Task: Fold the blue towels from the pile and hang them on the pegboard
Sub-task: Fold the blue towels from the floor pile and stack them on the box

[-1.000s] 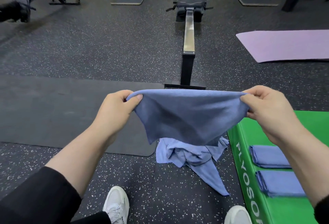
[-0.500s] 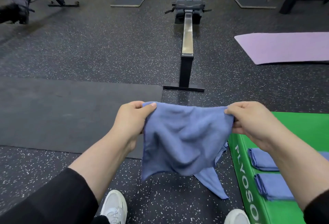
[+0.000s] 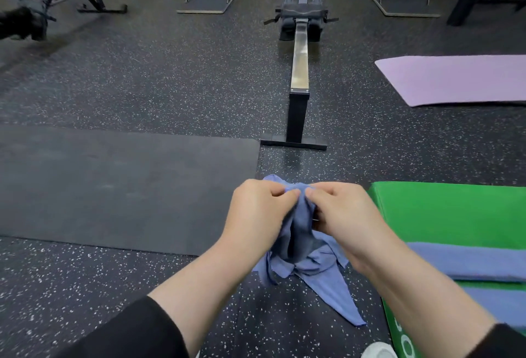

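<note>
A blue towel (image 3: 299, 229) hangs folded in half between my hands, its top corners pinched together. My left hand (image 3: 259, 215) grips the left corner and my right hand (image 3: 341, 215) grips the right corner, thumbs almost touching. Beneath it on the floor lies the pile of blue towels (image 3: 330, 281), partly hidden by the held towel and my arms. Two folded blue towels (image 3: 466, 261) lie on the green box at the right. No pegboard is in view.
The green soft box (image 3: 455, 209) stands at my right. A black mat (image 3: 113, 187) lies at the left, a purple mat (image 3: 455, 79) at the far right. A rowing machine (image 3: 299, 73) stretches ahead, more gym stands along the back wall. My shoe (image 3: 378, 350) shows at the bottom.
My hands have come together from wide apart, bringing the towel's two top corners to meet and folding it in half. The towel has dropped lower over the pile.
</note>
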{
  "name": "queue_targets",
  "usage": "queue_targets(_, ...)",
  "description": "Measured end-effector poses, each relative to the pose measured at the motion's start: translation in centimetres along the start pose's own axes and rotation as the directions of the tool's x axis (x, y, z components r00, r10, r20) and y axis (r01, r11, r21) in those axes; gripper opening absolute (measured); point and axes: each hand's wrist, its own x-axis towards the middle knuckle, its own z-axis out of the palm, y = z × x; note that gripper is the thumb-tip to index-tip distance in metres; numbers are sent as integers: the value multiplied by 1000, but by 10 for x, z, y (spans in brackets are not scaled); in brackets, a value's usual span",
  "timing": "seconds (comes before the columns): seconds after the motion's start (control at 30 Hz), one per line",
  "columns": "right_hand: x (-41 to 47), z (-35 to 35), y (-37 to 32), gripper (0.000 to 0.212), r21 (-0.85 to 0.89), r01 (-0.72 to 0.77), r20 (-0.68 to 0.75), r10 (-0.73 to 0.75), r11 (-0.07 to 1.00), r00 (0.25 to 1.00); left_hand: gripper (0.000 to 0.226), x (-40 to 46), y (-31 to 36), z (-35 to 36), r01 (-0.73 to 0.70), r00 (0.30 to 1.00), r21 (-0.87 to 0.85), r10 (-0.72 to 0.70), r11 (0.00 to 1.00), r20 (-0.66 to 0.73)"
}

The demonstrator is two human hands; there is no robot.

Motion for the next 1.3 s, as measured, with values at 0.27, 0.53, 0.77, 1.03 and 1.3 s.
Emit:
queue_targets(0.27, -9, 11, -5, 28, 196, 31, 80, -47, 980, 996, 43, -3, 5, 2, -128, 991, 158, 132, 979, -14)
queue_targets(0.53, -1, -7, -5, 21, 255, 45, -1, -46, 966, 999, 41, -21, 16, -3, -95, 933, -76, 115, 993, 341)
queue_targets(0.77, -1, -22, -21, 27, -197, 139, -46, -151, 971, 987, 43, -1, -6, -29, -228, 974, 94, 226, 969, 28)
queue_targets(1.03, -10, -32, -34, 29, -239, 258, 133, -232, 936, 964, 41, 6, -21, -32, -354, 896, 412, 178, 839, 407)
queue_targets(1.3, -3, -43, -23, 27, -217, 211, 52, -205, 953, 977, 35, 10, -25, -49, -196, 974, 295, 150, 935, 171)
